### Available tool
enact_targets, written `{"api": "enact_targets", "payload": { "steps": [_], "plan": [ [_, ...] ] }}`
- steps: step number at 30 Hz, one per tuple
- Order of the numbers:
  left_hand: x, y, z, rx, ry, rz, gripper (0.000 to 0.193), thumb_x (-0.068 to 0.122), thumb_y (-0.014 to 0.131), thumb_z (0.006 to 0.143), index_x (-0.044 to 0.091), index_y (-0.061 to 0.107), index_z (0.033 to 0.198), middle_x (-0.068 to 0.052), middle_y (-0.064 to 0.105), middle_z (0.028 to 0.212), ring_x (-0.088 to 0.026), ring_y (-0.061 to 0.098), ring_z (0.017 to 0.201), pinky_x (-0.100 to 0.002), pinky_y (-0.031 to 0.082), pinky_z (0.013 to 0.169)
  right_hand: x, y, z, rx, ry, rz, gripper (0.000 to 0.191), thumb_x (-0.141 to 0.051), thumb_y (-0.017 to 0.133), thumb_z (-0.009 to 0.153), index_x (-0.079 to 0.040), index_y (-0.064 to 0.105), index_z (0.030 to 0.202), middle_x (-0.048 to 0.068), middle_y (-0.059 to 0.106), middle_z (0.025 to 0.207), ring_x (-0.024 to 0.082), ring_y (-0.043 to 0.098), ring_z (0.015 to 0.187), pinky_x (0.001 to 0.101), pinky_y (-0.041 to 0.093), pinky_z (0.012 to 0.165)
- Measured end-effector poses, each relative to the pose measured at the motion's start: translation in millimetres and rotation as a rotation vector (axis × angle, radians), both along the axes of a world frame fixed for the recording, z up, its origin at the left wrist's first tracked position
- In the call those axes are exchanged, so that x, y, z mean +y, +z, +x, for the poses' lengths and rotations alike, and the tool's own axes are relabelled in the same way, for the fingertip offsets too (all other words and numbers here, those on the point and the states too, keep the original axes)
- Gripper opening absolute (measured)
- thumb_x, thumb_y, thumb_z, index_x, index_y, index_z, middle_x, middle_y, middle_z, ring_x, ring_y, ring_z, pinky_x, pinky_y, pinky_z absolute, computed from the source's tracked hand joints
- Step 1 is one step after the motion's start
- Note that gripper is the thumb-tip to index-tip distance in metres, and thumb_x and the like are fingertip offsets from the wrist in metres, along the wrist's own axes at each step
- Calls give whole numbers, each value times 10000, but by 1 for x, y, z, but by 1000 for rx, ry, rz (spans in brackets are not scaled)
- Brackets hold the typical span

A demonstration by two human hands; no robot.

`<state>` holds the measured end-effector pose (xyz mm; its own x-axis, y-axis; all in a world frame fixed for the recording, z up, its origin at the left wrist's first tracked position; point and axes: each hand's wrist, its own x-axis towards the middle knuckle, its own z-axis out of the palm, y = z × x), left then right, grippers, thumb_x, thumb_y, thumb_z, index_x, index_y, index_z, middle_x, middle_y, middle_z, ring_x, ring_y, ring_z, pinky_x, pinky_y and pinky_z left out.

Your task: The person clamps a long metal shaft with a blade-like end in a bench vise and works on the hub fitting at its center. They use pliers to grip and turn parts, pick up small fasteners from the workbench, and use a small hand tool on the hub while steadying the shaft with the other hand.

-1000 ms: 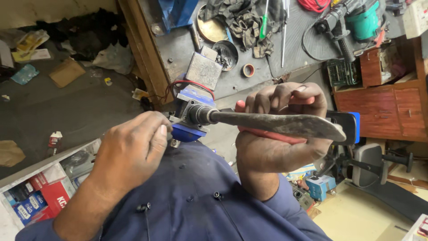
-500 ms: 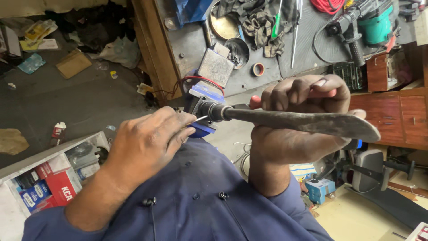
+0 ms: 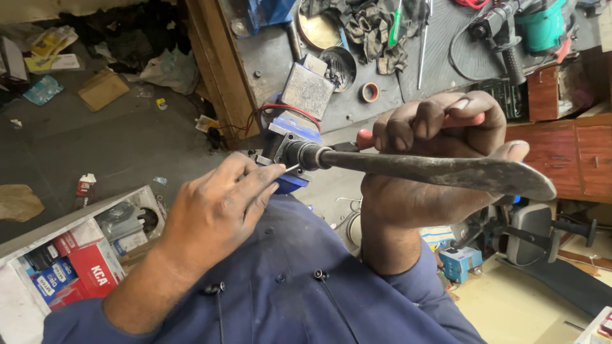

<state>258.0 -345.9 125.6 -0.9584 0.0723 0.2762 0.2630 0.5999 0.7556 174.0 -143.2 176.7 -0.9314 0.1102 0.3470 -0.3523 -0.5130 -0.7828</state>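
Blade (image 3: 446, 172) of dark, worn metal, long and curved, is held level at chest height above a blue work shirt (image 3: 287, 299), its round collar (image 3: 306, 155) pointing toward a blue device (image 3: 290, 137) trailing red and black wires. The right hand (image 3: 433, 191) is clenched around the blade's middle, fingers curled over the top and thumb laid along the flat; the same fist traps a red-handled tool (image 3: 366, 137), of which only the butt shows. The left hand (image 3: 217, 210) pinches a thin pale pin (image 3: 291, 167) between thumb and fingertips, its tip touching the collar's lower edge.

Behind the hands lie a grey bench top (image 3: 408, 102) with a grey metal box (image 3: 307, 89), a roll of tape (image 3: 368, 92) and a green power drill (image 3: 542, 25); a carton of small red and blue boxes (image 3: 83, 261) sits at lower left.

Judging by the pose, fine work at the collar calls for a motionless blade: the right wrist would do best locked, perhaps braced against the body, with the fingers kept on the flat and off the edge. The pin looks slight enough to bend, so light pressure along its own line, not sideways, seems wise, with the left fingertips close to its tip for control. The spare tool in the fist may weaken the grasp; whether it does cannot be told.
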Motion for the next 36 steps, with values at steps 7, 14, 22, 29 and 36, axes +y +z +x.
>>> {"api": "enact_targets", "payload": {
  "steps": [7, 14, 22, 29, 36],
  "plan": [
    [9, -10, 2, 17, 19, 67, 315, 119, 743, 909, 142, 715, 1221, -88, 628, 908, -285, 678, 755, -412, 545, 661, -5, 3, 1, 3, -24, 1, 608, -589, 341, 1148, -5, 470, 1040, 109, 409, 808, 209, 388, 613, 369, 406, 516],
    [12, -18, 2, -28, 11, 180, 289, 117, 749, 911, 131, 719, 1199, -92, 651, 918, -275, 687, 764, -396, 543, 655, -3, 2, -2, 12, -47, 18, 604, -571, 334, 1149, 7, 480, 1050, 116, 412, 809, 202, 377, 594, 351, 384, 510],
    [10, -34, -8, 58, -35, 215, 224, 100, 763, 918, 106, 725, 1139, -101, 649, 896, -292, 695, 753, -400, 541, 640, 5, -6, -16, 102, 151, -169, 560, -424, 268, 1223, -12, 469, 900, 91, 419, 703, 171, 371, 509, 342, 392, 475],
    [5, -29, -10, 60, -50, 178, 221, 112, 775, 913, 105, 725, 1128, -104, 647, 906, -317, 690, 762, -408, 539, 636, 15, -5, -12, 48, 161, -29, 511, -427, 302, 1187, 31, 519, 1120, 99, 459, 765, 173, 426, 558, 330, 440, 521],
    [16, -15, -10, -42, -3, 164, 210, 113, 767, 894, 98, 732, 1100, -93, 662, 893, -293, 704, 737, -396, 550, 635, 25, 16, -17, -147, 324, 40, 758, -379, 570, 998, 22, 323, 1591, 158, 497, 1101, 252, 524, 916, 416, 474, 812]
  ]
}}
